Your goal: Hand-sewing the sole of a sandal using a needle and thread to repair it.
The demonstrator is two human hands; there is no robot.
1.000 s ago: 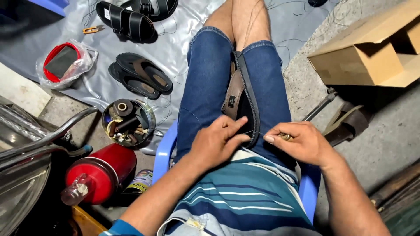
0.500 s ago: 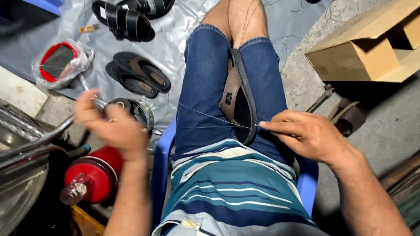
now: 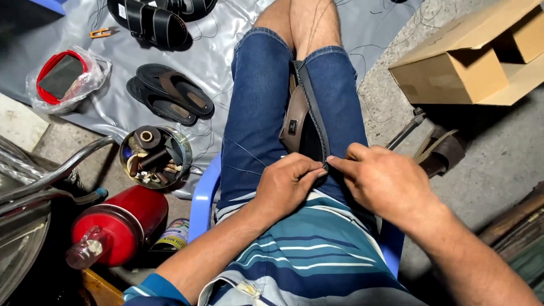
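Brown leather and dark rubber make up the sandal [image 3: 303,116] that we hold clamped upright between our knees, its sole edge running from the far end down to our hands. Our left hand [image 3: 286,184] pinches the near end of that sole edge with closed fingers, and our right hand [image 3: 382,181] meets it from the right, thumb and forefinger closed on the same spot; a thin thread [image 3: 243,148] crosses our left thigh. We sit on a blue plastic chair [image 3: 203,195]. Far right stands an open cardboard box [image 3: 453,71], plain tan, with its flaps up. To the left, a round tin [image 3: 154,156] holds spools and scraps, and near it lies a red cylinder [image 3: 116,224] beside a small can with a pale label [image 3: 173,233]. Farther left, a clear plastic bag [image 3: 68,76] wraps a red-rimmed object, and a pair of dark sandals [image 3: 170,93] lies on the grey sheet [image 3: 226,22].
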